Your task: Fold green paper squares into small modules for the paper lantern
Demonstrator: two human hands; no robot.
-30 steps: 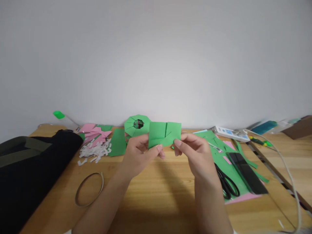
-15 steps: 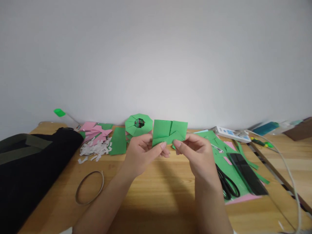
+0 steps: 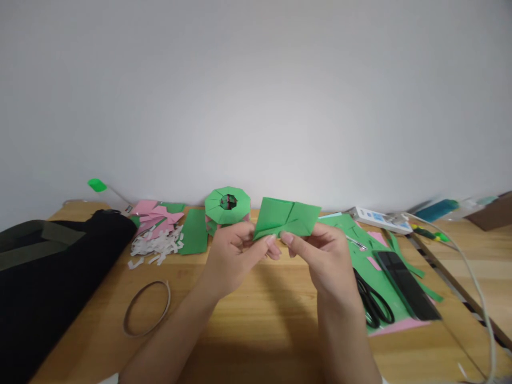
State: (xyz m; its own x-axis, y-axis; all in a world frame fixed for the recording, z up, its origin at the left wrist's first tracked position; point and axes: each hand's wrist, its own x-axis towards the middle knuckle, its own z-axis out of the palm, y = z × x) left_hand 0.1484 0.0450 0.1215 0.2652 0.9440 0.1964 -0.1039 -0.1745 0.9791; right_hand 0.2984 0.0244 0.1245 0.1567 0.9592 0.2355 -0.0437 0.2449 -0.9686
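Between my two hands, above the wooden table, is a folded piece of green paper [image 3: 286, 214] with a crease down its middle and a flap along its lower edge. My left hand [image 3: 236, 256] is closed on its lower left corner, thumb in front. On the lower right part, my right hand [image 3: 322, 253] pinches with the thumb on the flap; the fingers behind are partly hidden. Just beyond my left hand stands a round folded-paper form [image 3: 218, 212], green on top with pink below and a hole in its centre. Flat beside it lies a green paper sheet [image 3: 195, 232].
Left are white paper scraps [image 3: 156, 244], pink paper pieces [image 3: 160, 217], a tan ring [image 3: 127, 314] and a black bag [image 3: 60, 288]. Right are black-handled scissors [image 3: 375, 304], a phone [image 3: 408, 285], green paper [image 3: 362, 261] and a power strip [image 3: 380, 220] with a white cable [image 3: 476, 282].
The green paper has shifted slightly right and tilted, its right side now lower. Its lower flap is more flattened under my thumbs. Both hands keep hold and have barely moved.
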